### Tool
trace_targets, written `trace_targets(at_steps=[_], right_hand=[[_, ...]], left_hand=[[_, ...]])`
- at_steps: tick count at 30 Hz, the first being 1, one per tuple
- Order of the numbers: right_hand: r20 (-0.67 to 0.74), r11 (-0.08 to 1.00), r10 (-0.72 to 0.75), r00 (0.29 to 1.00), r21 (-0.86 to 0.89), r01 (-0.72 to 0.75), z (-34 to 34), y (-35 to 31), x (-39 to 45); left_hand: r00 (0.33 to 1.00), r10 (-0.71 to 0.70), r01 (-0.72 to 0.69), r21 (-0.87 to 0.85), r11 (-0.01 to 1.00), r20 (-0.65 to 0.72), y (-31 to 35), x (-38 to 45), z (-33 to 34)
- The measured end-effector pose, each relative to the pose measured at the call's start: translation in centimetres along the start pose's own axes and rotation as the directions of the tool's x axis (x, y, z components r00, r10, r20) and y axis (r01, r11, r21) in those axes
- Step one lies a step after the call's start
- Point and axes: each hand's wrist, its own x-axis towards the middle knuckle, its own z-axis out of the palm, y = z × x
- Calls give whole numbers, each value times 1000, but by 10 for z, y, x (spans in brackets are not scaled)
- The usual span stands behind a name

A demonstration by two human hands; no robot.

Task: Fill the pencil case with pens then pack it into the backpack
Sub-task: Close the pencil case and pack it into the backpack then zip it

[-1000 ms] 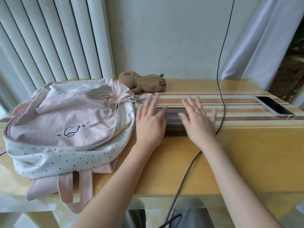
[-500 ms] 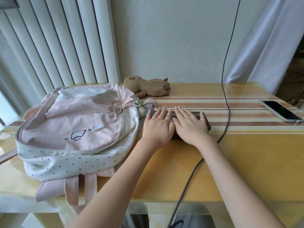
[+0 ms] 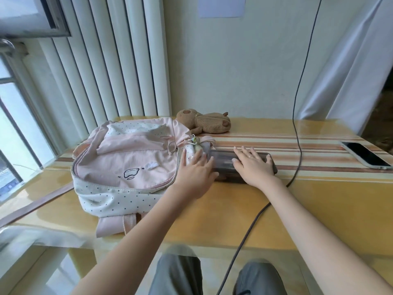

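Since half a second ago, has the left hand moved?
Yes. The left hand has slid left off the pencil case toward the backpack, fingertips now touching its dotted edge.

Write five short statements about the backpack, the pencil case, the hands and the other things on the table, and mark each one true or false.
1. The right hand lies flat on top of the pencil case. True.
2. The pencil case is already inside the backpack. False: it lies on the table, just right of the backpack.
3. The phone lies screen up near the table's right edge. True.
4. The plush toy sits on top of the backpack. False: it lies on the table behind it, by the wall.
5. The left hand holds a pen. False: its fingers are straight, reaching over the backpack's edge and the left end of the case.
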Motion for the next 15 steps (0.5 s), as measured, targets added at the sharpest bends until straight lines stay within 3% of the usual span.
trace_targets(at_steps=[2,4,7,10,12,15], right_hand=[[30,999,21,999,37,-22,-3,-9,1],[17,997,6,1000,82,-7,-5,-26,0],[-76,980,-117,990,153,128,-1,-61,6],[-153,926,-234,960,265,268,1,-97,20],[-166,893,-309,937,290,346,3,-116,32],[-108,885,-356,928,279,372,9,-134,59]], left_hand=[[985,-172,171,68,983,18,-21,-10,-1],[937,-318,322,-10,947,143,-40,-16,3],[921,-296,347,-186,919,251,-57,-16,5],[953,-289,301,-295,907,85,-73,-9,-5],[929,-368,333,-364,870,-29,-87,1,-10],[914,-397,336,-385,860,-89,-99,21,-11]])
